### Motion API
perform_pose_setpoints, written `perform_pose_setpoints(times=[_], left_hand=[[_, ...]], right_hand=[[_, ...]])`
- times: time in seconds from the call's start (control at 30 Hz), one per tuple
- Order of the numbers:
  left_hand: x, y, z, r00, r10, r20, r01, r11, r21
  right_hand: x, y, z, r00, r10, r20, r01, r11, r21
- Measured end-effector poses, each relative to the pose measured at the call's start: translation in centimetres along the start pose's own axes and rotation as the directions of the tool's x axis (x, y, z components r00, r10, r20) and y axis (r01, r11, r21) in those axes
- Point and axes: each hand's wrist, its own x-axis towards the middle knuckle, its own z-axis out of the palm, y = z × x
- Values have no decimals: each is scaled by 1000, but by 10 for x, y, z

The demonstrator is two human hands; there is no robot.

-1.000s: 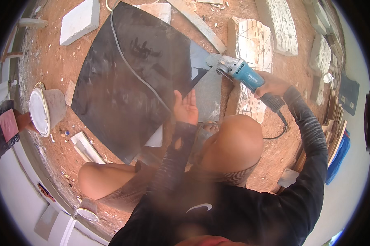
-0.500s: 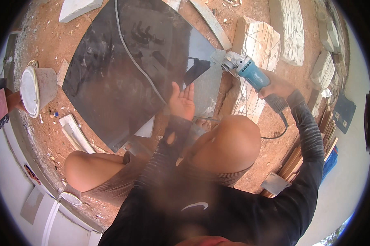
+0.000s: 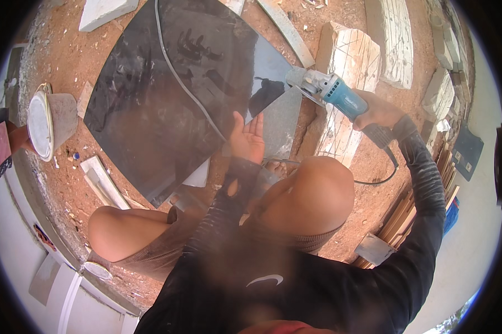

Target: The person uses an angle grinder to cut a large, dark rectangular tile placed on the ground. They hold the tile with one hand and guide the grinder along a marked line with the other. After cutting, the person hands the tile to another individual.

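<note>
A large glossy dark tile (image 3: pixel 145 106) lies before me on lighter slabs, its right corner pointing at the tool. My right hand (image 3: pixel 380 109) is closed round the body of a teal angle grinder (image 3: pixel 344 98). The grinder's head and disc are at the tile's right corner; whether the disc touches it I cannot tell. My left hand (image 3: pixel 247 139) is palm up with fingers stretched out, at the tile's near right edge beside a grey slab (image 3: pixel 281 125). A grey cable (image 3: pixel 178 78) runs across the tile's face.
Rough whitish blocks (image 3: pixel 348 61) lie on the reddish dirt to the right. At the left, another person's hand (image 3: pixel 24 139) is by a white bucket (image 3: pixel 62 119). Wooden strips (image 3: pixel 398 220) are stacked at the lower right, near the wall.
My right hand and the grinder have shifted slightly right and tilted, and the disc shows more fully at the tile's corner. The left hand has stayed in place.
</note>
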Motion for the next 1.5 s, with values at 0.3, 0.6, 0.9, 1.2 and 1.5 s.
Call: perform_pose_setpoints(times=[0.3,0.6,0.9,1.2,1.5], left_hand=[[2,0,-2,999,-12,-35,12,1000,-5],[-2,1,0,999,-32,-1,32,999,-11],[0,4,3,998,-27,-48,29,999,28],[-3,1,6,999,-11,42,8,997,73],[-2,6,4,995,-24,100,12,993,118]], right_hand=[[2,-2,-7,1000,-5,10,5,1000,1],[4,-7,-11,1000,-10,24,11,999,-30],[1,-9,-26,989,131,72,-124,988,-90],[-16,26,29,996,17,-87,7,964,267],[-14,36,71,989,-5,-150,70,903,425]])
